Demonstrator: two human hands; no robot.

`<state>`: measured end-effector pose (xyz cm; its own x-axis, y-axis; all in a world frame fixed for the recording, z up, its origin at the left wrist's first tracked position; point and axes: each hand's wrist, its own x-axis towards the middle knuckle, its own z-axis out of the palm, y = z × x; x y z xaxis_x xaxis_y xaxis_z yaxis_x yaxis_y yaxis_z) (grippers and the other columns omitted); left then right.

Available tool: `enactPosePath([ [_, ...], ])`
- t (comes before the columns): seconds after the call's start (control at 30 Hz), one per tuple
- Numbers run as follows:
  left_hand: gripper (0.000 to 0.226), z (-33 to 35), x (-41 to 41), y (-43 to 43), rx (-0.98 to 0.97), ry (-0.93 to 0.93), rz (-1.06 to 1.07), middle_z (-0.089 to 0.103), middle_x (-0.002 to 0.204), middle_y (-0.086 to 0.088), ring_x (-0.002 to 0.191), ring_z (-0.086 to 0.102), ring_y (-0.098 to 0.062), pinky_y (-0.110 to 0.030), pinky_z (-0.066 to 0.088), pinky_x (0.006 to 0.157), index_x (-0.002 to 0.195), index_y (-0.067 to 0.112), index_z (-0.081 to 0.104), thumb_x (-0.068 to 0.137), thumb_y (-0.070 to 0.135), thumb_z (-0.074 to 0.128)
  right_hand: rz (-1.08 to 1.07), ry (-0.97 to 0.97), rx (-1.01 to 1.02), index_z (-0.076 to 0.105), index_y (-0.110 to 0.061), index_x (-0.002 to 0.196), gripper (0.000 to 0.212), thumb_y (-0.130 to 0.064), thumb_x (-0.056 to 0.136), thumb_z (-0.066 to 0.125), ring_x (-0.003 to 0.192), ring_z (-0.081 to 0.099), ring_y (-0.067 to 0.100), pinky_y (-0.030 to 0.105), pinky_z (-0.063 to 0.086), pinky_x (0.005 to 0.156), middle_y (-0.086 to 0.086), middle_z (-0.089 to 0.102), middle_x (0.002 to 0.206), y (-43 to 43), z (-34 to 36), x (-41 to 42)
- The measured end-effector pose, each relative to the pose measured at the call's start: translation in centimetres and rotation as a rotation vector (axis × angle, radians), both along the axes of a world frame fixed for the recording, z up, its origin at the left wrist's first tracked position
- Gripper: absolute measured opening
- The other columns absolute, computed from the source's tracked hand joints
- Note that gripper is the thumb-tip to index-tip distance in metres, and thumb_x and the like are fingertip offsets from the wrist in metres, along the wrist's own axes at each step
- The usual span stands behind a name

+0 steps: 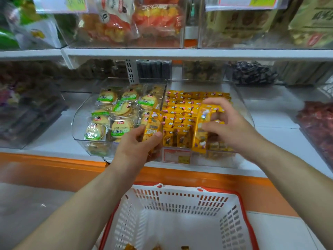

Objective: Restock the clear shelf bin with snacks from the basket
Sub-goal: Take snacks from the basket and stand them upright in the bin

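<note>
Left hand (137, 147) pinches a yellow snack packet (153, 127) at the front-left corner of the clear shelf bin (242, 105). Right hand (230, 127) grips a second packet (201, 136) over the front edge. They look light, with crinkly, slippery film, so hold them mid-body.

The basket (180, 201) runs off the lower edge, so the few yellow pieces (130, 247) on its floor show only their tops. The left hand (133, 147) covers the lower half of the yellow packet (153, 123) in its grip. The right hand (232, 125) hides part of the yellow strip (200, 134) it pinches. The price label (177, 156) is too blurred to read, and the bins at far left (27, 109) are smeared.
</note>
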<state>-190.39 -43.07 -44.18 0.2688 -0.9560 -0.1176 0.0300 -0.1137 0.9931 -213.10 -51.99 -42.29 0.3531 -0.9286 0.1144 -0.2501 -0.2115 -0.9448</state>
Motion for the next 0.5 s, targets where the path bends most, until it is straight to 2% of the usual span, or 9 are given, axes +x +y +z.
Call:
enactPosePath([
  [0.1, 0.018, -0.7, 0.5, 0.2, 0.021, -0.054, 0.026, 0.073, 0.080, -0.006, 0.071, 0.070, -0.017, -0.026, 0.062, 0.062, 0.109, 0.010, 0.071, 0.096, 0.022, 0.070, -0.146, 0.216, -0.256, 0.049, -0.052, 0.101, 0.050, -0.022, 0.077, 0.081, 0.058, 0.060, 0.004, 0.024, 0.050, 0.056, -0.017, 0.060, 0.081, -1.1, -0.8, 0.3],
  [0.13, 0.019, -0.8, 0.8, 0.3, 0.022, -0.069, 0.035, 0.075, 0.078, -0.002, 0.070, 0.071, -0.015, -0.025, 0.061, 0.060, 0.111, 0.012, 0.070, 0.095, 0.023, 0.070, -0.157, 0.285, -0.289, 0.048, -0.049, 0.099, 0.049, -0.023, 0.076, 0.082, 0.060, 0.061, 0.003, 0.018, 0.047, 0.054, -0.014, 0.061, 0.081, -1.3, -1.1, 0.6],
  [0.2, 0.026, -0.7, 1.0, 0.6, 0.017, -0.094, 0.037, 0.078, 0.081, 0.003, 0.070, 0.075, -0.014, -0.024, 0.059, 0.056, 0.117, 0.015, 0.068, 0.094, 0.026, 0.072, -0.136, 0.409, -0.304, 0.049, -0.045, 0.097, 0.046, -0.023, 0.075, 0.083, 0.068, 0.062, 0.004, 0.016, 0.041, 0.053, -0.014, 0.064, 0.080, -1.6, -2.0, 1.1],
  [0.27, 0.031, -0.6, 1.2, 0.8, 0.013, -0.109, 0.034, 0.078, 0.084, 0.005, 0.071, 0.077, -0.016, -0.026, 0.060, 0.054, 0.120, 0.023, 0.062, 0.092, 0.029, 0.074, -0.105, 0.467, -0.296, 0.054, -0.042, 0.098, 0.044, -0.022, 0.075, 0.085, 0.075, 0.061, 0.006, 0.018, 0.039, 0.058, -0.015, 0.063, 0.088, -1.6, -2.7, 1.9],
  [0.37, 0.031, -0.5, 1.2, 0.9, 0.012, -0.120, 0.051, 0.077, 0.082, 0.012, 0.068, 0.077, -0.015, -0.028, 0.061, 0.053, 0.109, 0.030, 0.054, 0.089, 0.031, 0.077, -0.093, 0.552, -0.350, 0.065, -0.033, 0.108, 0.040, -0.021, 0.076, 0.085, 0.080, 0.057, 0.012, 0.024, 0.042, 0.067, -0.010, 0.057, 0.094, -1.5, -3.3, 3.2],
  [0.43, 0.030, -0.5, 1.2, 1.0, 0.011, -0.116, 0.056, 0.078, 0.083, 0.011, 0.068, 0.077, -0.015, -0.028, 0.061, 0.053, 0.107, 0.028, 0.055, 0.088, 0.031, 0.078, -0.101, 0.578, -0.345, 0.069, -0.027, 0.116, 0.035, -0.021, 0.082, 0.079, 0.080, 0.059, 0.013, 0.024, 0.044, 0.068, -0.008, 0.062, 0.087, -1.5, -3.6, 3.8],
  [0.5, 0.028, -0.5, 1.3, 1.1, 0.002, -0.112, 0.063, 0.078, 0.084, 0.009, 0.069, 0.077, -0.014, -0.028, 0.062, 0.054, 0.104, 0.031, 0.054, 0.089, 0.030, 0.078, -0.097, 0.631, -0.308, 0.068, -0.021, 0.124, 0.034, -0.024, 0.090, 0.070, 0.090, 0.065, 0.017, 0.027, 0.050, 0.079, -0.002, 0.072, 0.092, -1.3, -3.9, 3.9],
])
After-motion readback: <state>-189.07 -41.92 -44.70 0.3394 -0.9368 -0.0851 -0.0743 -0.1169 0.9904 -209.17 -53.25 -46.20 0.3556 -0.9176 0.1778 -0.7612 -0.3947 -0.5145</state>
